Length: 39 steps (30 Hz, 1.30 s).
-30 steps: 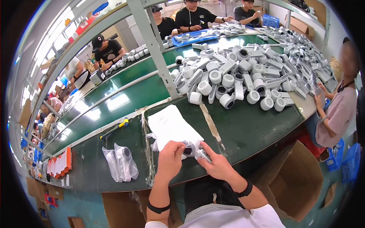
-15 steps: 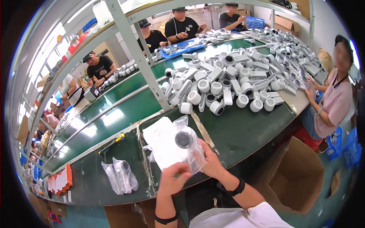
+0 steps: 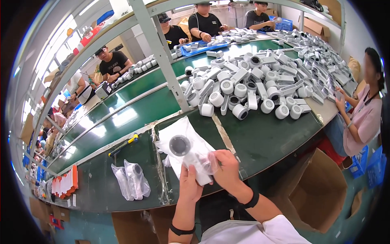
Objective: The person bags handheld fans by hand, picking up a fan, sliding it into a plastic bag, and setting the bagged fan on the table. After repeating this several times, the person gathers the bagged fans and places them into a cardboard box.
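Observation:
My left hand is closed around the handle of a white device with a round grey-faced head, shaped like a hair dryer. At the handle end, my right hand pinches a clear plastic bag with fingers and thumb. The bag lies around the handle; how far it reaches over the head is hard to make out. Beneath the device rests a stack of white plastic bags on the dark green bench. To the left lie bagged devices of the same kind.
A big heap of white and grey devices covers the bench ahead. At left are a yellow and black tool and orange-edged white cards. An open cardboard box stands at right, near a person in pink. Others work across the bench.
The device has shifted left and its head now faces up nearer the stack. My left hand has closed on the handle, while my right hand has moved to the bag at the handle end.

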{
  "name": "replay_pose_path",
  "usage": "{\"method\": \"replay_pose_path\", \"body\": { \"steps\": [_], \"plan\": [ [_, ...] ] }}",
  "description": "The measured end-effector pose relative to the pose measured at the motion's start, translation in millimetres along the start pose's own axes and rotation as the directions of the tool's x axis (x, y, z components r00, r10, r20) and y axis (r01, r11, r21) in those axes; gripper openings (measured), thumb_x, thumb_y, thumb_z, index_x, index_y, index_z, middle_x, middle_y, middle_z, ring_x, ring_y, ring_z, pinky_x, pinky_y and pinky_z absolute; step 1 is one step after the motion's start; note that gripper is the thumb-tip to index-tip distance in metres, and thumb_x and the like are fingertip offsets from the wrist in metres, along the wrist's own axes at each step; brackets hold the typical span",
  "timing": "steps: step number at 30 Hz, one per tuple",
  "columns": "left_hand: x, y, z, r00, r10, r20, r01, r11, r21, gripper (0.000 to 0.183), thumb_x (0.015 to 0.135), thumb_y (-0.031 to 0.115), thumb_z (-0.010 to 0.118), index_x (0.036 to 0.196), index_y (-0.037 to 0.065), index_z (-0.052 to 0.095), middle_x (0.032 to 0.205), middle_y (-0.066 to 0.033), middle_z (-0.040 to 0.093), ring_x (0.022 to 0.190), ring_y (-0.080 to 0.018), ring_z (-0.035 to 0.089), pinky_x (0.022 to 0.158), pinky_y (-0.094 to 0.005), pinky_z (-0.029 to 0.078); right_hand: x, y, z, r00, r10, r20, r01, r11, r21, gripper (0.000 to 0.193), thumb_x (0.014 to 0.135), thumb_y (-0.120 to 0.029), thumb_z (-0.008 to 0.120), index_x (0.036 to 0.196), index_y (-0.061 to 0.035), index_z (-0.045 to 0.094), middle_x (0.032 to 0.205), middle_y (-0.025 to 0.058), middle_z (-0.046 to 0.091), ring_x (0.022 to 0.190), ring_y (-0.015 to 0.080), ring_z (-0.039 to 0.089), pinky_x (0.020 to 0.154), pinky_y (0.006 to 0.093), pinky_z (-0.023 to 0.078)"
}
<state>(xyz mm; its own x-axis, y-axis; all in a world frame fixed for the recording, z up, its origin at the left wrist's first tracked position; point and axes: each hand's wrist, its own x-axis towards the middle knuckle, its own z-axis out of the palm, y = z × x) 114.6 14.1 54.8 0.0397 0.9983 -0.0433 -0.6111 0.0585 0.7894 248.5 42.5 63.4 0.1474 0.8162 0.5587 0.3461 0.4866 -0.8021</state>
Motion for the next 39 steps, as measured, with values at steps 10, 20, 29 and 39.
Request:
{"method": "replay_pose_path", "body": {
  "steps": [10, 20, 29, 39],
  "plan": [
    [2, 8, 5, 0.999, 0.013, -0.053, -0.013, 1.0, -0.014, 0.047, 0.097, 0.013, 0.056, 0.139, 0.007, 0.034, 0.11, -0.0118, 0.061, 0.087, -0.0207, 0.064, 0.056, -0.0344, 0.055, -27, 13, 0, 1.0, -0.008, -0.006, 0.008, 0.999, 0.036, 0.019, 0.077, 0.001, 0.068, 0.096, -0.001, 0.068, 0.078, 0.0115, 0.065, 0.064, 0.0257, 0.064, 0.056, 0.0329, 0.051],
    [14, 5, 6, 0.984, 0.161, -0.079, -0.088, 0.817, 0.569, 0.055, 0.083, -0.001, 0.067, 0.132, 0.001, 0.042, 0.101, -0.0072, 0.066, 0.079, -0.0115, 0.064, 0.057, -0.0228, 0.052, 18, 6, -6, 0.824, -0.567, 0.008, 0.549, 0.794, -0.262, 0.027, 0.071, 0.002, 0.074, 0.096, -0.0044, 0.067, 0.09, 0.0062, 0.064, 0.072, 0.0245, 0.062, 0.058, 0.0315, 0.05],
    [23, -6, -2, 0.915, 0.391, -0.097, -0.212, 0.672, 0.709, 0.057, 0.079, 0.007, 0.071, 0.129, -0.003, 0.048, 0.107, -0.0114, 0.065, 0.084, -0.0169, 0.063, 0.068, -0.0289, 0.052, 17, -2, 0, 0.861, -0.504, -0.064, 0.473, 0.841, -0.263, 0.027, 0.069, 0.001, 0.075, 0.094, -0.0059, 0.068, 0.083, 0.0049, 0.063, 0.069, 0.0234, 0.061, 0.058, 0.0312, 0.05],
    [21, 4, 19, 0.891, 0.454, -0.027, -0.143, 0.336, 0.931, 0.056, 0.075, 0.008, 0.073, 0.124, 0.002, 0.047, 0.099, -0.0148, 0.064, 0.075, -0.0248, 0.062, 0.067, -0.036, 0.052, 49, 1, -5, 0.852, -0.524, -0.002, 0.492, 0.801, -0.34, 0.026, 0.071, 0.002, 0.073, 0.096, -0.0043, 0.068, 0.083, 0.0071, 0.064, 0.065, 0.0223, 0.063, 0.054, 0.031, 0.051]
  ]
}}
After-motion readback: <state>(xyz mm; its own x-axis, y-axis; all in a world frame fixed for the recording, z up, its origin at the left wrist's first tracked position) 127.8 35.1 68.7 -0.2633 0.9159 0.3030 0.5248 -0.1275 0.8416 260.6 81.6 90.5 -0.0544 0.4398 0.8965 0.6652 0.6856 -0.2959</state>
